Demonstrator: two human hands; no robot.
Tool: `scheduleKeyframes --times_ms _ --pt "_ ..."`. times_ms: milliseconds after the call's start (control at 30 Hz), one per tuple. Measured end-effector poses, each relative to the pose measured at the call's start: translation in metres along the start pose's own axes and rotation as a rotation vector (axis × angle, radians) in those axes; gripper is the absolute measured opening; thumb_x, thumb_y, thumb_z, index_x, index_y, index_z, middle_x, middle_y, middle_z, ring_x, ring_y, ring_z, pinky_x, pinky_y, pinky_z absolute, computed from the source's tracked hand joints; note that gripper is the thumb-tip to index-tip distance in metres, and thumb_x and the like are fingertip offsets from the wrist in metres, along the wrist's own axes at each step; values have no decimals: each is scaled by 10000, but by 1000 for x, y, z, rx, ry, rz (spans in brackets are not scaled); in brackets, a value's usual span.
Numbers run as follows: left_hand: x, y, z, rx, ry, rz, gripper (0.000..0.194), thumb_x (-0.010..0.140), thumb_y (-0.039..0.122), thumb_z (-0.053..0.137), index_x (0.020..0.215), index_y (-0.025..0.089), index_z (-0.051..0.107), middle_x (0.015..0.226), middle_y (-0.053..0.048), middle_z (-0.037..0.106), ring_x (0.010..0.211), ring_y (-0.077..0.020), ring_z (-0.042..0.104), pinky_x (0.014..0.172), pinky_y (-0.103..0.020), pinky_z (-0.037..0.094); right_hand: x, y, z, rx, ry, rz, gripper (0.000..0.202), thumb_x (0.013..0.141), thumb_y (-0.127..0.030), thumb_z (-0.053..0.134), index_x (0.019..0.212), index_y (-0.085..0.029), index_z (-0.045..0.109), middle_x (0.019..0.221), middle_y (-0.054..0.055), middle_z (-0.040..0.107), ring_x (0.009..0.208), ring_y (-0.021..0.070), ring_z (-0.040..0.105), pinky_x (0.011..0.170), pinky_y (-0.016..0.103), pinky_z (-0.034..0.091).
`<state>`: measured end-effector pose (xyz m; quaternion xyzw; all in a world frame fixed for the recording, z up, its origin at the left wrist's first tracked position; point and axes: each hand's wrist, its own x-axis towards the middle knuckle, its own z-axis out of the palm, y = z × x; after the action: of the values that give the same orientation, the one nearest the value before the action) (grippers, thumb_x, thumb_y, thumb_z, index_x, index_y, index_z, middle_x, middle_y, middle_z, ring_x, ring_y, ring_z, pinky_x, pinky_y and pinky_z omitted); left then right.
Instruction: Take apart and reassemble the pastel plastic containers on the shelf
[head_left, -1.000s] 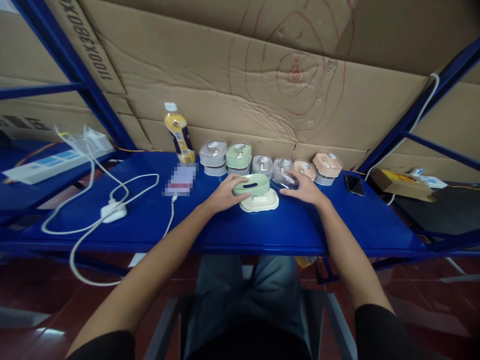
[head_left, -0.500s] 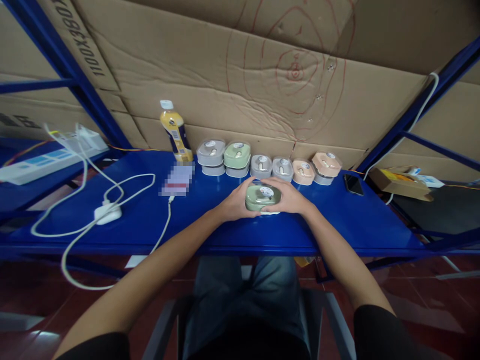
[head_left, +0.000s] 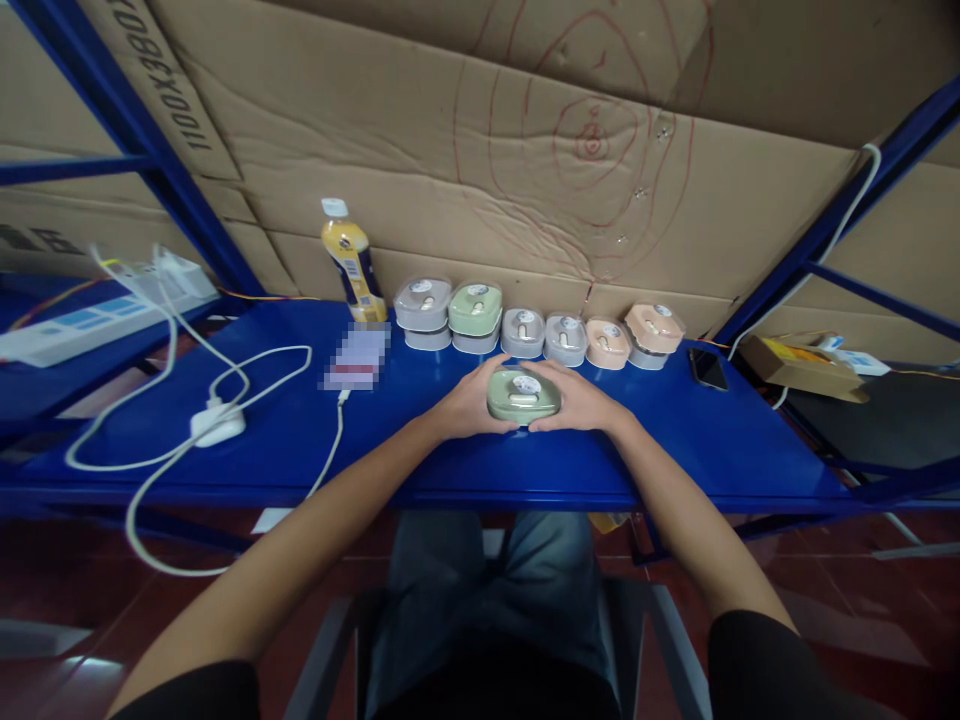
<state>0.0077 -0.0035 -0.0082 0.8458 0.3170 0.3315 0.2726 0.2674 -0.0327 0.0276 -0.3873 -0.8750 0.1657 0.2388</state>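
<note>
Blue desk point(head_left: 525, 470), cardboard point(head_left: 360, 120) behind row of lidded boxes point(head_left: 523, 335). Green box point(head_left: 524, 398) in front of row; left hand point(head_left: 469, 402) and right hand point(head_left: 579, 397), fingers gripping opposite ends, likely for steadiness.

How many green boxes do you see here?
2. One green box is held between the left hand and right hand; the other green box is second from left in the row of boxes behind. More could be hidden.
</note>
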Motion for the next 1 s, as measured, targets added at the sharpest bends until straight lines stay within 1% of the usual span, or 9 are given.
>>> scheduleKeyframes --times_ms 133,233,300,367,433,567,767,900,1000 --pt "1 -2 0 -133 142 55 1149 642 405 954 1592 212 337 1403 -177 660 1311 -379 660 1138 -574 521 -1 5 -7 58 103 2 1012 685 -643 906 1551 -271 538 1478 135 650 1350 380 626 1178 589 471" --pt "3 -3 1 -157 320 104 997 762 432 884 1566 186 349 1404 -201 635 1310 -351 662 1139 -550 533 -2 14 -23 2 307 38 954 705 -677 879 1506 -265 568 1487 144 644 1361 397 609 1189 594 451" --pt "4 -4 1 -101 371 104 898 820 424 840 1544 173 371 1372 -198 643 1277 -336 679 1123 -545 548 -1 23 -38 -148 499 156 947 741 -717 829 1507 -237 549 1461 175 637 1350 414 591 1172 614 446" --pt "5 -5 3 -47 365 90 841 841 412 823 1525 175 395 1329 -180 662 1236 -325 694 1092 -539 570 2 34 -54 -342 673 354 950 775 -741 774 1506 -184 528 1401 220 629 1309 440 578 1115 645 457" --pt "5 -5 4 -19 349 81 804 853 399 813 1513 179 411 1298 -166 671 1200 -314 702 1061 -527 587 9 46 -67 -518 768 548 929 798 -732 737 1477 -133 530 1340 254 621 1257 456 571 1056 657 460" --pt "4 -8 6 24 326 72 754 874 380 795 1503 192 425 1284 -151 666 1145 -289 700 999 -495 603 25 65 -73 -727 772 769 834 812 -656 726 1376 -66 556 1276 296 619 1206 459 555 1025 644 432" --pt "4 -8 4 60 300 57 697 884 358 785 1470 206 441 1266 -130 660 1102 -265 695 950 -450 604 34 79 -57 -770 699 897 718 824 -584 717 1242 -16 581 1263 359 594 1229 474 513 1016 621 421" --pt "5 -7 3 72 291 56 665 885 346 770 1448 196 448 1271 -134 653 1083 -256 688 935 -445 605 33 71 -52 -808 758 866 723 857 -573 685 1286 -3 569 1368 392 549 1299 512 481 1054 682 392" --pt "6 -7 4 77 286 60 637 891 338 759 1433 192 459 1273 -137 650 1082 -254 687 925 -442 608 36 55 -48 -823 724 694 685 939 -536 590 1376 -9 542 1510 386 466 1425 522 407 1131 712 337"
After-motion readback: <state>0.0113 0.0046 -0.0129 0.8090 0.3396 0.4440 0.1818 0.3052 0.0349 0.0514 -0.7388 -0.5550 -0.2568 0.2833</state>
